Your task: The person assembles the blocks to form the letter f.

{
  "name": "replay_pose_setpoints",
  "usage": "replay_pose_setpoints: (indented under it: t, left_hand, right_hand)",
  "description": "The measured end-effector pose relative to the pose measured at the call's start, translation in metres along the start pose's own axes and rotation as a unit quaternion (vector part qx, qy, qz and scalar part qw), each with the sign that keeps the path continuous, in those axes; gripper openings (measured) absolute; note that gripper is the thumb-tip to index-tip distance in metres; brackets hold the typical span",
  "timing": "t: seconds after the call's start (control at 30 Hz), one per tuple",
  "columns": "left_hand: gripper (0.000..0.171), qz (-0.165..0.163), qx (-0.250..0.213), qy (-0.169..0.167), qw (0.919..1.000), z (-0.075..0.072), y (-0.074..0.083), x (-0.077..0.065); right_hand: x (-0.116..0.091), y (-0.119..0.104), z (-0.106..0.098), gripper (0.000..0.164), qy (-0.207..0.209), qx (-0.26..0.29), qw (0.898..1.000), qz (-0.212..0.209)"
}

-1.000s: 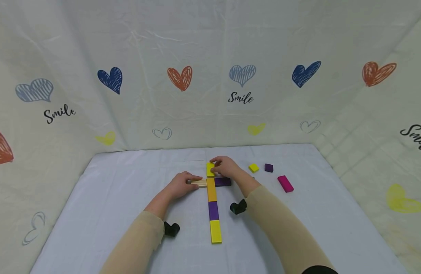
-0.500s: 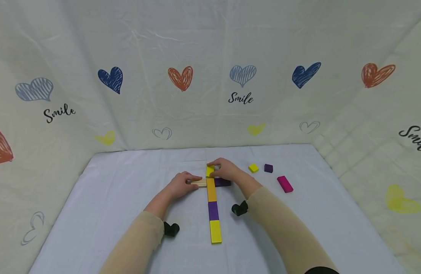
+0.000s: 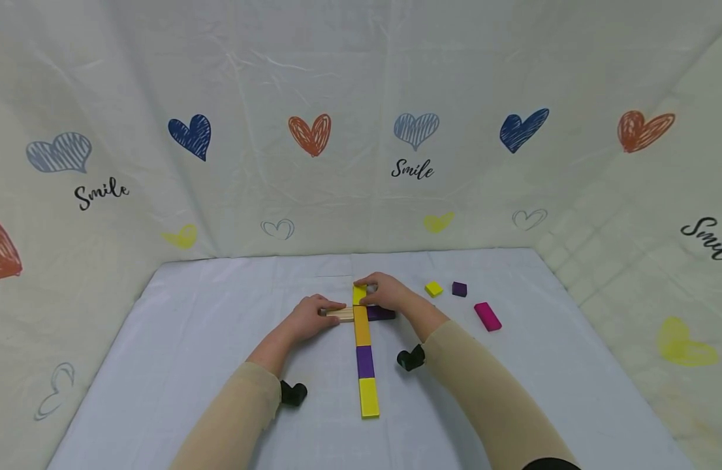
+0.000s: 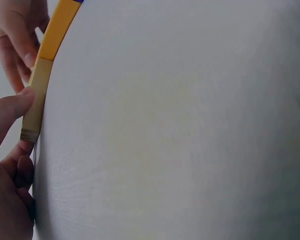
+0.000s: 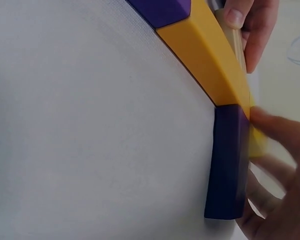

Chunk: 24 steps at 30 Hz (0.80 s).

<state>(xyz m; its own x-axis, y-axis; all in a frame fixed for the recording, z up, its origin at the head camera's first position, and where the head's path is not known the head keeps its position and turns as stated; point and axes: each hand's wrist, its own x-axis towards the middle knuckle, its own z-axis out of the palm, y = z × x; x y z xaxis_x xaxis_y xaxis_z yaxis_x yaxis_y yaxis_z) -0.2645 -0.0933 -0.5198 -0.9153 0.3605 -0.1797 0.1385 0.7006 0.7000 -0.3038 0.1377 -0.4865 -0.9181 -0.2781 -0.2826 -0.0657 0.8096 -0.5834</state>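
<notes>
My left hand point(image 3: 307, 318) grips the outer end of a plain wooden block point(image 4: 38, 100), thumb on one side. That block meets the left side of an orange block point(image 3: 361, 326). At the orange block's far end, my right hand point(image 3: 388, 292) pinches a yellow block point(image 3: 359, 295) between thumb and fingers. The two blocks appear to touch. A dark purple block point(image 5: 226, 162) extends from the orange block's right side, partly under the right hand in the head view. Toward me the line continues with a purple block point(image 3: 365, 362) and another yellow block point(image 3: 369, 398).
To the right on the white cloth point(image 3: 572, 405) lie a small yellow block point(image 3: 434, 289), a small dark purple block point(image 3: 459, 289) and a pink block point(image 3: 487, 316). A white curtain point(image 3: 349, 189) printed with hearts stands behind the table.
My right hand has drawn the far yellow block slightly toward me, and the gap to the orange block has closed. My left hand keeps its hold on the wooden block.
</notes>
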Motion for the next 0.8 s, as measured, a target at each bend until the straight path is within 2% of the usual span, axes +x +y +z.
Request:
replay_pose_setpoints:
  t: [0.2,0.57,0.8]
  left_hand:
    - [0.034,0.004,0.002,0.002,1.0000,0.0006,-0.0005,-0.0002]
    - [0.035,0.005,0.008,0.003,1.0000,0.0001,0.0020,-0.0007]
    - [0.035,-0.001,0.003,0.000,1.0000,-0.0005,0.0032,-0.0023]
  right_hand:
    - [-0.0016,-0.0012,-0.0021,0.051,-0.011,0.001,1.000,-0.002]
    - [-0.0029,-0.0009,-0.0015,0.048,-0.012,-0.001,1.000,0.002]
    - [-0.0053,-0.0013,-0.0024,0.047,-0.017,-0.004,1.000,-0.012]
